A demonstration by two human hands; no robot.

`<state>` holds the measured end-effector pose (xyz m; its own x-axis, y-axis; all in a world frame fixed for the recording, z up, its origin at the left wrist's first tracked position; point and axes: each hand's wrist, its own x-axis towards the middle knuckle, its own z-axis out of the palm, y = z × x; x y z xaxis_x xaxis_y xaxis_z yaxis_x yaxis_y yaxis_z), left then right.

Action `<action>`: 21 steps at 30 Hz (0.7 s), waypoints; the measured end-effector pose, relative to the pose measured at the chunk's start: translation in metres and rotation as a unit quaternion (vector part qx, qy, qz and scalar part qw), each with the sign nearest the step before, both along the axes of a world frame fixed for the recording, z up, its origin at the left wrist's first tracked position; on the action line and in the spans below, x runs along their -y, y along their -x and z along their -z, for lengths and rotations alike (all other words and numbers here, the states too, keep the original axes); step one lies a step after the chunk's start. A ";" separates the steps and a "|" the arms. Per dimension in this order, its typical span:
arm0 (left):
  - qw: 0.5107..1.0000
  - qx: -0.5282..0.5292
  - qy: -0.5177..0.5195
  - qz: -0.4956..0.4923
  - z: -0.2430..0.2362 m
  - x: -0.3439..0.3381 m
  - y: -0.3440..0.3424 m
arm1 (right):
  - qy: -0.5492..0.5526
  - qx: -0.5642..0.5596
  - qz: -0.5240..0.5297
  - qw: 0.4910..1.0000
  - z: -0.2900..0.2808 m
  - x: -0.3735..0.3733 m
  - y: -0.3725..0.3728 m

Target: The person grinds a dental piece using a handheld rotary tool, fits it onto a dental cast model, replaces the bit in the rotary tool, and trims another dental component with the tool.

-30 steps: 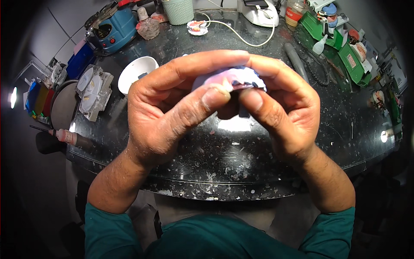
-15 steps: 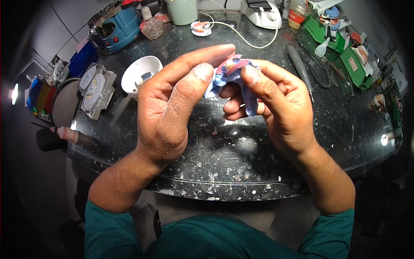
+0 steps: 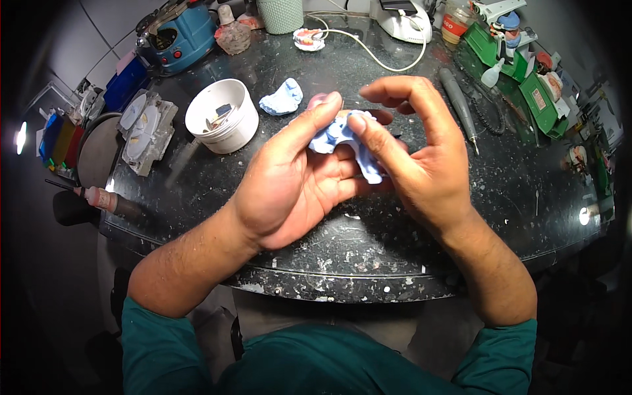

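Observation:
Over the middle of the bench, both hands hold an arch-shaped light-blue dental impression (image 3: 336,135) with a rounded pink part (image 3: 317,100) at its far left side. My left hand (image 3: 283,171) is turned palm up, its fingers under the impression and its thumb against the pink part. From the other side, my right hand (image 3: 421,145) presses its thumb on top of the blue arch. The right index finger is raised and bent, and other fingertips show behind the piece. A second light-blue molded piece (image 3: 282,97) lies on the bench beyond my left hand.
Left of my hands stands a white tub (image 3: 227,122) with small pieces inside. Beyond it are a plaster-stained tray (image 3: 145,135) and a blue machine (image 3: 176,41). A dental model (image 3: 309,39) lies at the back. To the right are a grey handpiece (image 3: 457,102) and green holders (image 3: 543,105).
My left hand has lowered and rolled palm up beneath the impression. The right index finger has lifted off it. The second blue piece and more of the tub have come into sight.

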<state>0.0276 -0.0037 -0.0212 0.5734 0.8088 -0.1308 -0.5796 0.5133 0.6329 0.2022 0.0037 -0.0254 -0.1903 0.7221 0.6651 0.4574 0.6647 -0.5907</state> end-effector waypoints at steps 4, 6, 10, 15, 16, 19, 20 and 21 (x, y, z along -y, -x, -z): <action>0.999 -0.002 -0.025 -0.036 0.013 -0.004 0.001 | -0.110 0.067 -0.086 0.988 0.004 -0.014 -0.005; 0.998 0.011 -0.066 0.016 0.022 -0.019 0.016 | -0.006 -0.028 -0.115 0.993 0.005 -0.016 -0.005; 0.983 0.007 -0.151 -0.103 0.003 -0.037 0.033 | 0.100 -0.157 -0.079 0.979 0.017 -0.048 -0.028; 0.931 -0.077 -0.254 -0.250 -0.011 -0.051 0.053 | 0.210 0.131 -0.058 0.967 0.009 -0.053 -0.052; 0.927 -0.103 -0.270 -0.237 -0.008 -0.049 0.044 | 0.203 0.170 -0.072 0.962 0.008 -0.049 -0.054; 0.871 -0.307 -0.353 -0.148 0.020 -0.042 0.025 | 0.238 0.186 -0.105 0.947 0.013 -0.053 -0.051; 0.857 -0.340 -0.368 -0.121 0.029 -0.037 0.016 | 0.225 0.169 -0.070 0.957 0.017 -0.054 -0.054; 0.885 -0.320 -0.332 -0.066 0.035 -0.033 0.010 | 0.209 0.151 -0.036 0.965 0.019 -0.054 -0.056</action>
